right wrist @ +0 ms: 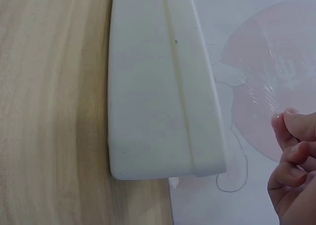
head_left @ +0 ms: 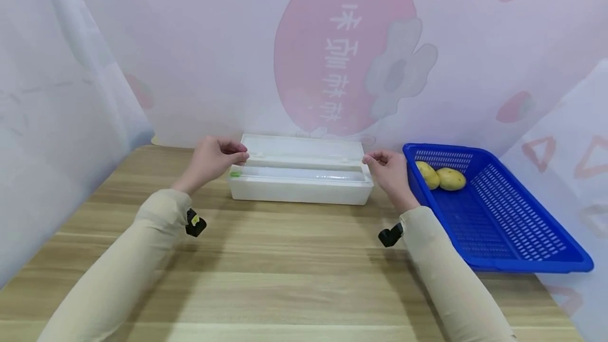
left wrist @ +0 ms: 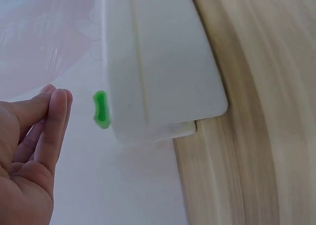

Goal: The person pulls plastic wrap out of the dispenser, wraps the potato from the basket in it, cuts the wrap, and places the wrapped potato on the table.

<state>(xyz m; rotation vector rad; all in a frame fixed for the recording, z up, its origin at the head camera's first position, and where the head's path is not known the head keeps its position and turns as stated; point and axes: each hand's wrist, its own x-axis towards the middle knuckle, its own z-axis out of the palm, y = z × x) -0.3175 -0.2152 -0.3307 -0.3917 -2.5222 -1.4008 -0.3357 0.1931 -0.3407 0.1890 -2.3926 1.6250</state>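
Observation:
A long white cling film dispenser box (head_left: 301,193) sits at the back of the table, its lid (head_left: 304,144) raised. Inside lies a pale film roll (head_left: 299,173), and a green slider (left wrist: 101,110) shows at the box's left end. My left hand (head_left: 209,161) pinches one corner of clear cling film (left wrist: 53,57) between thumb and fingertips, above the left end. At the other end my right hand (head_left: 390,176) pinches the film's other corner, where creases run from the fingertips in the right wrist view. The film between is almost invisible.
A blue plastic basket (head_left: 527,266) stands at the right, close beside my right forearm. Several potatoes (head_left: 451,179) lie in its far left corner. A printed pale cloth (head_left: 214,67) hangs behind the wooden table (head_left: 294,278).

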